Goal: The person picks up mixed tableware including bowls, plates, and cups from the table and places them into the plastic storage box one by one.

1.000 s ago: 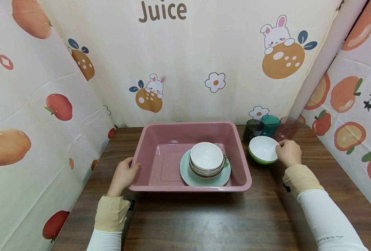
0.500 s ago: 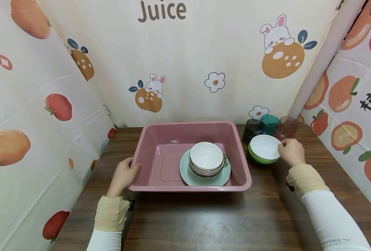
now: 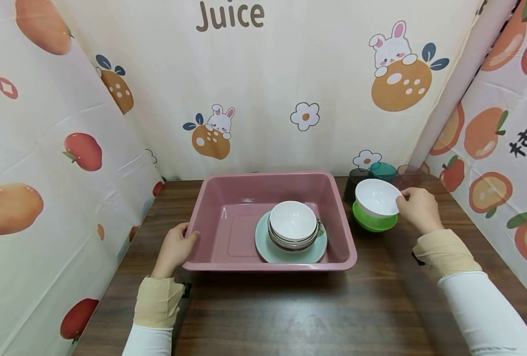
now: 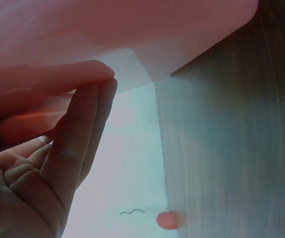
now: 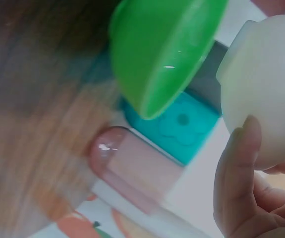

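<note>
My right hand [image 3: 419,209] pinches the rim of a white bowl [image 3: 376,198], raised just above a green bowl [image 3: 374,223] on the table. In the right wrist view the white bowl [image 5: 266,74] hangs apart from the green bowl [image 5: 167,54], fingertips against its outside. My left hand [image 3: 174,249] grips the left rim of a pink plastic basin [image 3: 269,267], thumb over the edge; the left wrist view shows its fingers [image 4: 78,134] against the outer wall. Inside the basin, a stack of bowls [image 3: 293,222] stands on a pale green plate [image 3: 265,242].
Behind the green bowl stand a dark cup [image 3: 351,185], a teal cup [image 3: 382,171] and a pinkish clear cup [image 3: 410,178]. Printed cloth [image 3: 263,89] hangs round the back and sides of the wooden table [image 3: 290,316].
The white bowl has come up out of the green bowl, lifted by my right hand, which has moved slightly up and right. My left hand and the basin stay put.
</note>
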